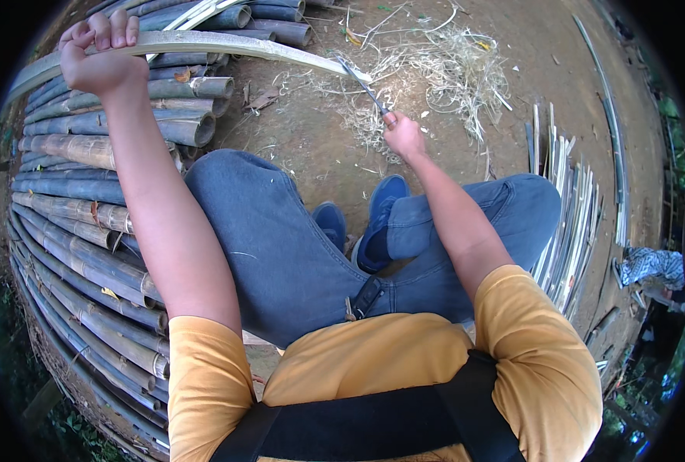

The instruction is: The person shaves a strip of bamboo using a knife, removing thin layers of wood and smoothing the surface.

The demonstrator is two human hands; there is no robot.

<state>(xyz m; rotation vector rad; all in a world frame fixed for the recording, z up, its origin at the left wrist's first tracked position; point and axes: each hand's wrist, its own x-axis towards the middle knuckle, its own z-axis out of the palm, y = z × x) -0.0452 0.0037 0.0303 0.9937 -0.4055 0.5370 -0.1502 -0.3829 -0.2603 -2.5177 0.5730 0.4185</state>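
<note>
A long pale bamboo strip point(227, 45) runs from the far left edge toward the middle, bowed by the lens. My left hand point(102, 60) is closed around it near the left side, fingers wrapped over the top. My right hand point(404, 137) grips the handle of a knife point(367, 86), whose thin blade points up and left. The blade lies at the strip's right end and seems to touch it. Beyond that end, a tangle of thin bamboo shavings point(454, 81) lies on the dirt.
Stacked bamboo poles point(80, 266) fill the left side, close to my left arm and leg. A bundle of split strips point(569, 231) lies by my right knee. Farther right are long thin poles point(608, 115) and part of another person point(650, 268). Bare dirt ground point(296, 142) lies ahead.
</note>
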